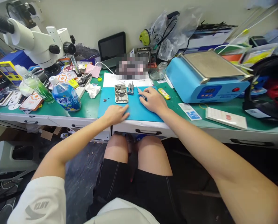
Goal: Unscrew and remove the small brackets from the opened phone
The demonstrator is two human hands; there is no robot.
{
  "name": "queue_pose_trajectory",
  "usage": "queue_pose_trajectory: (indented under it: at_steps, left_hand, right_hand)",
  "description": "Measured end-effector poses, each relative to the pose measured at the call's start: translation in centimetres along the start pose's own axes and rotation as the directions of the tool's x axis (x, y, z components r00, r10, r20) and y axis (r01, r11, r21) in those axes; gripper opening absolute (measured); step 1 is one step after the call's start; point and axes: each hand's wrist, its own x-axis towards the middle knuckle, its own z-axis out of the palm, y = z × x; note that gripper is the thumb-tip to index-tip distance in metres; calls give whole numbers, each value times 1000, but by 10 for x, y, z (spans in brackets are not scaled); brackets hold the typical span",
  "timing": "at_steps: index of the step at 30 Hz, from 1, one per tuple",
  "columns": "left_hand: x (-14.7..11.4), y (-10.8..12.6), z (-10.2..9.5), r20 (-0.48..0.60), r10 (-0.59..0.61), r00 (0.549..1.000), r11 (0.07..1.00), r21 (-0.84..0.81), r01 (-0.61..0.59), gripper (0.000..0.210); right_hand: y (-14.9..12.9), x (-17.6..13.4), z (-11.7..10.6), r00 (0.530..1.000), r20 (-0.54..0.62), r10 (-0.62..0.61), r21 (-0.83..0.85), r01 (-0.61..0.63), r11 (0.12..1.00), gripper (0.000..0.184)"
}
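An opened phone [121,93] with its inner parts showing lies on the blue mat [135,109]. My left hand [117,114] rests at the mat's front edge, just below the phone, fingers stretched out and holding nothing. To the right of the phone are two small grey screwdrivers [131,88], side by side with tips pointing away from me. My right hand [154,99] lies low over the mat, its fingers curled round another slim screwdriver [138,89]; most of that tool is hidden under the fingers. Tiny dark parts [104,100] lie left of the phone.
A microscope [36,40], a blue liquid bottle [65,95] and a crumpled tissue [92,90] stand left. At right are a blue heating machine [206,77], a yellow packet [164,93] and a white box [226,117]. A glass jar [159,73] and a dark screen [112,46] are behind.
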Motion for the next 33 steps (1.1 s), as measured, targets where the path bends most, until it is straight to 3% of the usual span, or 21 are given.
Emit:
queue_pose_trajectory:
  at_steps: [3, 6, 10, 17, 20, 21, 23, 25, 26, 27, 28, 30, 33]
  left_hand:
    - [-8, -6, 1, 23, 255, 967, 967, 15, -255, 46]
    - [-12, -10, 0, 30, 458, 888, 887, 41, -459, 60]
    - [-13, -13, 0, -22, 566, 824, 816, 154, -557, 53]
    - [-16, -23, 9, -131, 566, 814, 817, 222, -533, 47]
    - [-20, -27, 7, -138, 536, 833, 840, 188, -509, 48]
    - [-20, -27, 6, -122, 523, 843, 847, 177, -500, 49]
    - [-21, -27, 5, -93, 488, 868, 868, 154, -471, 51]
    - [-20, -26, 4, -68, 446, 893, 892, 119, -437, 54]
    - [-20, -27, 4, -60, 431, 900, 900, 105, -424, 55]
    - [-19, -27, 4, -57, 421, 905, 905, 97, -415, 57]
    - [-18, -28, 5, -55, 419, 907, 906, 93, -413, 58]
    - [-16, -30, 6, -59, 423, 904, 904, 100, -416, 60]
    - [-14, -33, 7, -50, 416, 908, 907, 99, -410, 61]
  right_hand:
    - [1, -2, -3, 1000, -1, -2, 16, 2, 1000, 33]
    - [3, -3, -6, 1000, -2, 8, 34, -8, 999, 37]
    - [5, -3, -8, 1000, 19, -2, 63, 0, 998, 38]
    - [-3, -3, -28, 996, 58, 62, 101, -68, 993, 39]
    - [-14, 10, -45, 981, -68, 179, 49, -176, 983, 38]
    - [-19, 17, -48, 981, -110, 157, 81, -149, 986, 38]
    - [-28, 35, -48, 978, -47, 204, 140, -196, 971, 32]
    - [-33, 51, -40, 986, -86, 141, 152, -127, 980, 25]
    - [-33, 56, -34, 987, -152, 47, 146, -25, 989, 21]
    - [-32, 60, -29, 956, -275, -103, 123, 141, 982, 17]
    - [-30, 60, -24, 927, -312, -207, 64, 238, 969, 21]
    - [-27, 57, -19, 935, -249, -253, 24, 267, 963, 28]
    - [-27, 49, -21, 939, -160, -305, 56, 317, 947, 20]
